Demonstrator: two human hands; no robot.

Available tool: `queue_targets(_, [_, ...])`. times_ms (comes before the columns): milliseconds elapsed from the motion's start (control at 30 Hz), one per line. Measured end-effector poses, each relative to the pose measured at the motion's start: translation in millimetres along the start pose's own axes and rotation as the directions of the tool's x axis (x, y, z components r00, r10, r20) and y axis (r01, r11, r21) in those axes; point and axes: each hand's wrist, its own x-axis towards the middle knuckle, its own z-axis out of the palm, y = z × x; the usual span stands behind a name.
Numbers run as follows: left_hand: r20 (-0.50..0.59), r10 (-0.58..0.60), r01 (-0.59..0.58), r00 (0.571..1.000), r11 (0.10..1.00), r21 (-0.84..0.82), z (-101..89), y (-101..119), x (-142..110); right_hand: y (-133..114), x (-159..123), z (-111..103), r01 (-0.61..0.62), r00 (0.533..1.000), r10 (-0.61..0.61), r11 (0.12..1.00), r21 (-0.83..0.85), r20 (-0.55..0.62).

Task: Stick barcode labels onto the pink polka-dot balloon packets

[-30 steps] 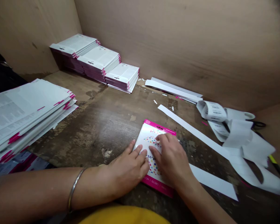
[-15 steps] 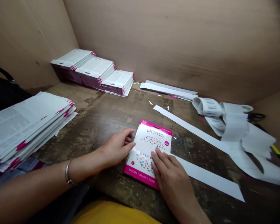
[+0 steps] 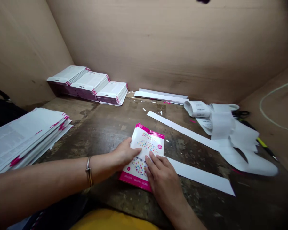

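Observation:
A pink and white balloon packet [image 3: 146, 143] printed with coloured dots lies on the worn wooden table [image 3: 105, 127]. My left hand [image 3: 124, 153] grips the packet's left edge, thumb on top and fingers curled under it, and that edge is raised a little. My right hand [image 3: 160, 175] rests flat on the packet's lower right part with fingers stretched out.
A big pile of white and pink packets [image 3: 24, 137] lies at the left. Three smaller stacks [image 3: 91, 84] sit by the back wall. White paper strips [image 3: 182, 129] cross the table, and a label roll [image 3: 199, 108] with loose backing paper, scissors and a pen lie at the right.
My left hand has moved off the top of the packet to its left edge and taken hold of it. My right hand slid down to the lower right. The view tilted upward.

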Motion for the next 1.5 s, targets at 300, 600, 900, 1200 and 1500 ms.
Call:
queue_targets(300, [0.227,0.078,0.013,0.971,0.927,-0.374,1.5,-9.5,-22.9,14.4,9.8,-20.4,-0.555,0.818,0.562,0.714,0.428,0.123])
queue_targets(600, [0.234,0.072,0.033,0.970,0.908,-0.417,-5.9,-9.2,-27.7,37.7,11.0,-45.0,-0.400,0.908,0.415,0.899,0.178,-0.059])
queue_targets(900, [0.061,0.205,-0.160,0.977,0.888,-0.432,8.6,-4.5,-36.7,-37.0,8.9,-28.8,0.055,0.984,-0.082,0.985,-0.163,-0.159])
queue_targets(1200, [0.080,0.274,-0.196,0.958,0.837,-0.511,5.0,-12.1,-47.4,-37.5,-3.1,-17.5,-0.285,0.941,0.294,0.955,0.078,-0.167])
queue_targets(1500, [0.176,0.217,-0.082,0.960,0.821,-0.565,-0.7,-19.0,-44.2,-11.6,20.4,-47.4,-0.429,0.714,0.515,-0.214,0.877,0.475])
